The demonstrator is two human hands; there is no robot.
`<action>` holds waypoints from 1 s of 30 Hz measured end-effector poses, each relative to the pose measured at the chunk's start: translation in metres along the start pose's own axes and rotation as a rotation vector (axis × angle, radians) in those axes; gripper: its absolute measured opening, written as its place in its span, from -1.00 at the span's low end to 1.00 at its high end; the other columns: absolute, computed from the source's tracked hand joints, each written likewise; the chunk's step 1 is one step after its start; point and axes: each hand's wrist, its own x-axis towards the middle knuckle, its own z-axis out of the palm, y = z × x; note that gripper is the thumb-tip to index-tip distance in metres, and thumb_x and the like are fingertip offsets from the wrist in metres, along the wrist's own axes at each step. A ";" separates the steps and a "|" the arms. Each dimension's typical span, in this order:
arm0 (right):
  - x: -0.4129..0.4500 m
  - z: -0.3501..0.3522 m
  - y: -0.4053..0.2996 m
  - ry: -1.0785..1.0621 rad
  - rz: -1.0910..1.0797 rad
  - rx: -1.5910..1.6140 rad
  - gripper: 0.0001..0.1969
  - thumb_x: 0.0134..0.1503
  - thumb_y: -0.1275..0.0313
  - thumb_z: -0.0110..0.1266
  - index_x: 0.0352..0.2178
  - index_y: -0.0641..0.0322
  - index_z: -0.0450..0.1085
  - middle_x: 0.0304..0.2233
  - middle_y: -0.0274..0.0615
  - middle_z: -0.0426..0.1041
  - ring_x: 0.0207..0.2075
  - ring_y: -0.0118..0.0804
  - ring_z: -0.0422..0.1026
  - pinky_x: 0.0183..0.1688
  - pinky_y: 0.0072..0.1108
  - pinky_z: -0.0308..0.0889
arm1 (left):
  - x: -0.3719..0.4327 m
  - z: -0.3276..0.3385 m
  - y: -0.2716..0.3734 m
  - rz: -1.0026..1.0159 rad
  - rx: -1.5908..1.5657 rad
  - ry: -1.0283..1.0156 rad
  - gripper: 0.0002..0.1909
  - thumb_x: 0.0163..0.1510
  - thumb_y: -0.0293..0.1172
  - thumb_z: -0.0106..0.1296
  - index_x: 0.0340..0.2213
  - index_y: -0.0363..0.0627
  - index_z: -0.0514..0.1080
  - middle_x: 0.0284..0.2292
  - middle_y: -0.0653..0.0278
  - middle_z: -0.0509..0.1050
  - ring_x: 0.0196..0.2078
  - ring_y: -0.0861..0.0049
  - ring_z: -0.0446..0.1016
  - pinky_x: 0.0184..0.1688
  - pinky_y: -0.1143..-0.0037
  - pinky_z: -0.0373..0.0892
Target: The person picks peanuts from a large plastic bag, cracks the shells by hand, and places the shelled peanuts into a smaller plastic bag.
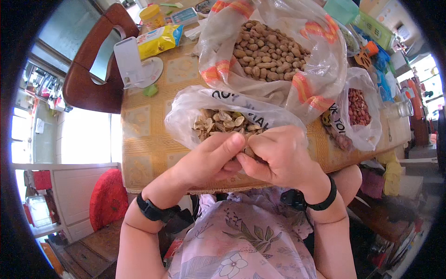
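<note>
My left hand (223, 153) and my right hand (278, 153) meet over the near edge of a white plastic bag (184, 104) of broken peanut shells (223, 122). Thumbs and fingers of both pinch a peanut (249, 151), mostly covered by the fingers. Beyond lies a larger plastic bag with orange marks (223, 75), rolled open around many unshelled peanuts (268, 52). At the right a smaller plastic bag (373, 132) holds red-skinned peanut kernels (359, 106).
A white phone stand (129, 62), a yellow wipes packet (160, 40) and a yellow-lidded jar (152, 16) stand at the table's far left, beside a wooden chair (80, 76). A glass jar (400, 108) lies at the right. A red round seat cover (108, 198) is lower left.
</note>
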 end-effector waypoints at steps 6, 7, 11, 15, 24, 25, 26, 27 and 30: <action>-0.003 0.001 0.005 -0.080 0.012 -0.082 -0.74 -0.08 0.21 0.05 -0.65 0.16 0.31 -0.76 -0.18 0.34 -0.69 -0.13 0.37 -0.64 -0.40 0.25 | 0.003 0.016 0.003 -0.037 0.021 -0.068 -0.47 0.13 0.10 -0.30 -0.41 -0.20 0.31 -0.64 0.50 0.21 -0.65 0.83 0.11 -0.67 0.76 0.01; -0.002 0.001 0.004 -0.051 -0.015 -0.090 -0.74 -0.09 0.22 0.06 -0.65 0.17 0.31 -0.76 -0.19 0.34 -0.69 -0.14 0.37 -0.63 -0.40 0.26 | 0.005 0.021 0.001 -0.018 -0.001 -0.002 -0.46 0.13 0.11 -0.30 -0.41 -0.22 0.32 -0.64 0.49 0.22 -0.65 0.83 0.11 -0.67 0.76 0.02; -0.003 0.002 -0.005 -0.010 -0.037 -0.164 -0.77 -0.12 0.24 0.06 -0.64 0.18 0.33 -0.75 -0.20 0.36 -0.69 -0.15 0.38 -0.63 -0.41 0.27 | 0.006 0.026 -0.009 0.030 -0.142 0.027 -0.44 0.12 0.12 -0.29 -0.40 -0.25 0.34 -0.65 0.46 0.26 -0.67 0.81 0.14 -0.68 0.76 0.03; -0.005 -0.001 -0.002 -0.035 -0.006 -0.125 -0.77 -0.07 0.24 0.03 -0.63 0.18 0.33 -0.73 -0.18 0.36 -0.68 -0.14 0.38 -0.62 -0.41 0.27 | 0.005 0.025 0.005 -0.102 -0.180 0.048 -0.45 0.13 0.11 -0.31 -0.43 -0.22 0.33 -0.67 0.47 0.22 -0.70 0.81 0.09 -0.70 0.76 -0.02; -0.004 -0.010 -0.006 -0.057 -0.037 0.015 -0.73 0.01 0.23 -0.01 -0.65 0.15 0.28 -0.73 -0.18 0.34 -0.68 -0.13 0.37 -0.63 -0.41 0.25 | -0.002 0.016 0.010 -0.141 -0.145 -0.258 -0.51 0.18 0.06 -0.43 -0.54 -0.08 0.23 -0.70 0.53 0.08 -0.72 0.81 -0.03 -0.72 0.72 -0.11; -0.003 -0.011 -0.005 -0.048 -0.032 -0.023 -0.73 0.00 0.24 0.00 -0.67 0.15 0.26 -0.73 -0.18 0.33 -0.68 -0.13 0.36 -0.63 -0.41 0.24 | -0.001 0.020 0.004 -0.157 -0.215 -0.169 -0.54 0.19 0.03 -0.45 -0.53 -0.07 0.22 -0.70 0.53 0.07 -0.72 0.81 -0.03 -0.72 0.72 -0.11; -0.002 -0.011 -0.005 -0.040 -0.028 -0.061 -0.72 0.00 0.25 0.01 -0.68 0.15 0.24 -0.73 -0.19 0.33 -0.68 -0.13 0.35 -0.64 -0.41 0.23 | 0.000 0.023 0.001 -0.172 -0.286 -0.080 -0.56 0.21 0.00 -0.47 -0.53 -0.06 0.20 -0.70 0.53 0.06 -0.72 0.81 -0.04 -0.72 0.71 -0.12; -0.001 -0.011 -0.003 -0.044 -0.029 -0.061 -0.72 0.00 0.25 0.01 -0.68 0.15 0.24 -0.73 -0.19 0.33 -0.68 -0.13 0.35 -0.64 -0.41 0.23 | 0.002 0.024 0.001 -0.170 -0.290 -0.079 -0.56 0.21 0.00 -0.47 -0.53 -0.06 0.20 -0.70 0.53 0.06 -0.72 0.81 -0.04 -0.72 0.71 -0.12; -0.001 -0.007 0.002 -0.029 0.006 -0.063 -0.71 -0.01 0.25 0.02 -0.71 0.15 0.22 -0.74 -0.19 0.31 -0.69 -0.13 0.34 -0.65 -0.40 0.20 | 0.005 0.026 0.003 -0.151 -0.439 -0.087 -0.62 0.22 -0.08 -0.48 -0.53 -0.04 0.16 -0.70 0.52 0.07 -0.74 0.80 -0.05 -0.72 0.69 -0.14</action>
